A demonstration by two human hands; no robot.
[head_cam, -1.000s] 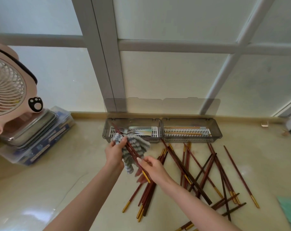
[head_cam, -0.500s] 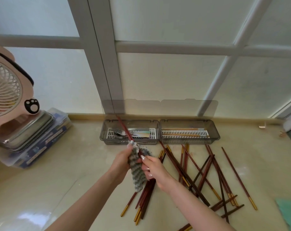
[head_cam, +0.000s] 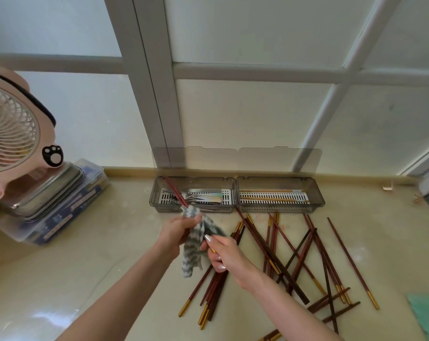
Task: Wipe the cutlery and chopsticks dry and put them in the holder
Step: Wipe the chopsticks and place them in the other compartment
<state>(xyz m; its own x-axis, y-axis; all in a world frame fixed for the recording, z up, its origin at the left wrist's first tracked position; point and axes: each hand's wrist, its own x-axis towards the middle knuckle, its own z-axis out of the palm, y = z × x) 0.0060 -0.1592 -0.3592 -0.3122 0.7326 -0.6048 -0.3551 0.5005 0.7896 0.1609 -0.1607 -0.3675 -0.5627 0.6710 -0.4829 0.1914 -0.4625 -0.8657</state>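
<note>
Grey-and-white striped cloth (head_cam: 196, 242) is bunched in the left hand (head_cam: 176, 230), whose fingers are curled round it and round the wrapped chopsticks (head_cam: 175, 191) inside. We see their dark red tips poke out of the top of the cloth, slanting up and left over the left compartment of the holder (head_cam: 279, 208). The right hand (head_cam: 227, 254) pinches their gold-capped end just below the cloth (how many sticks it holds we cannot tell). Forks (head_cam: 196, 195) lie in that left compartment, and a few pale chopsticks (head_cam: 272, 199) lie in the right one. Both clear lids (head_cam: 279, 159) stand open against the window frame (head_cam: 159, 94). Many loose chopsticks (head_cam: 294, 254), red with gold ends, lie scattered and crossed on the beige counter (head_cam: 110, 267), in front of the holder and mostly to the right of the hands. At far left we see a pink fan (head_cam: 11, 131) above a stack of metal trays (head_cam: 48, 193).
</note>
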